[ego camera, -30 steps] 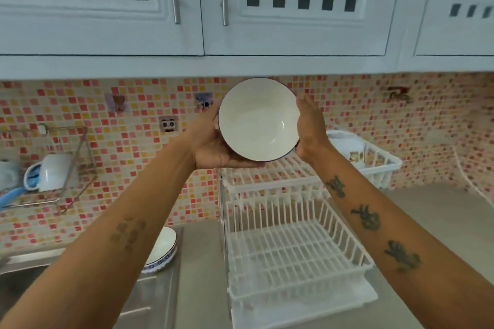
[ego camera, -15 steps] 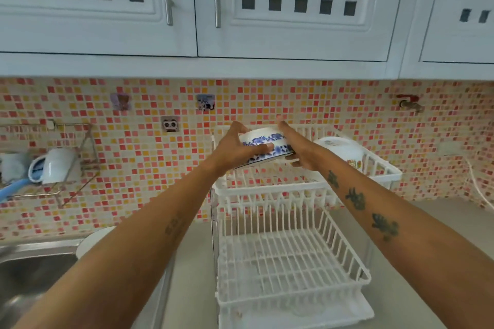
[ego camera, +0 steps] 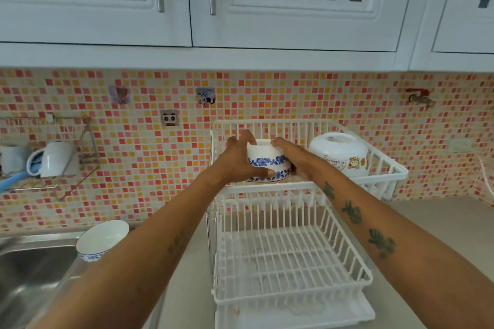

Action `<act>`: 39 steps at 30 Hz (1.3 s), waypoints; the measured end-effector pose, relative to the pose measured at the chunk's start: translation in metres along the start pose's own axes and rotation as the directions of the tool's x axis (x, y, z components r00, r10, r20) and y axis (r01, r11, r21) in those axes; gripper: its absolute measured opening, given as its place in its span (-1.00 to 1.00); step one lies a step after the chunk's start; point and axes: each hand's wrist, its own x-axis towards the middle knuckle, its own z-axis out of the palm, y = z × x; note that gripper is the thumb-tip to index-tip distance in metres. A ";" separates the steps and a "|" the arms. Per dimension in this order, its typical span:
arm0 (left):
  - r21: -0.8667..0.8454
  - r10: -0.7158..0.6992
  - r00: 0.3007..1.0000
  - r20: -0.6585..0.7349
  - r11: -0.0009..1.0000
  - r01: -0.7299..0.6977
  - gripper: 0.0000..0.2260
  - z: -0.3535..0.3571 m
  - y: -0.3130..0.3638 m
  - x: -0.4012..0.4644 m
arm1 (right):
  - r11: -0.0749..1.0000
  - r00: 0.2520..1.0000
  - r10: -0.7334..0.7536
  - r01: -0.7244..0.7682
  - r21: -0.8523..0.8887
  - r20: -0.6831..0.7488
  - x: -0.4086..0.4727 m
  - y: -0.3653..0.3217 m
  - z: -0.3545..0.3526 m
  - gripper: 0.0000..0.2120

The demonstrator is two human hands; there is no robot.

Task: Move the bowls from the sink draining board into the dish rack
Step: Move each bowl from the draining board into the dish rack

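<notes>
Had white ceramic bowl with blue floral band (ego camera: pixel 268 161) upside down, clamped between left hand (ego camera: pixel 238 159) and right hand (ego camera: pixel 295 159), fingers curled on its sides, at upper tier of white wire dish rack (ego camera: pixel 294 262). Second blue-patterned bowl (ego camera: pixel 103 239) sat beside steel sink (ego camera: pixel 32 272).

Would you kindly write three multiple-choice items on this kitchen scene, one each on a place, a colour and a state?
1. Where is the bowl that both hands hold?
A. over the dish rack's upper tier
B. in the sink
C. on the wall shelf

2. What colour is its pattern?
A. red
B. blue
C. green

3. How is it turned?
A. upright
B. on edge
C. upside down

Key:
1 A, the left hand and right hand hold it at the upper tier of the dish rack.
2 B, blue flowers band its white side.
3 C, its foot ring faces up.
</notes>
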 end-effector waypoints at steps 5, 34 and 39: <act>0.094 0.024 0.999 0.041 0.995 -0.027 -0.10 0.004 0.000 0.001 | 0.998 0.997 0.037 -0.040 0.044 0.064 0.006 0.007 -0.002 -0.62; -0.358 -0.129 0.940 -0.316 0.934 0.007 -0.67 -0.092 -0.076 -0.046 | 0.821 0.823 -0.562 0.543 -0.179 -0.083 -0.030 -0.061 0.098 -0.75; -0.576 -0.422 0.858 -0.294 0.794 0.194 -0.56 -0.125 -0.151 -0.077 | 0.766 0.779 -0.619 0.627 -0.139 0.102 -0.042 -0.095 0.193 -0.66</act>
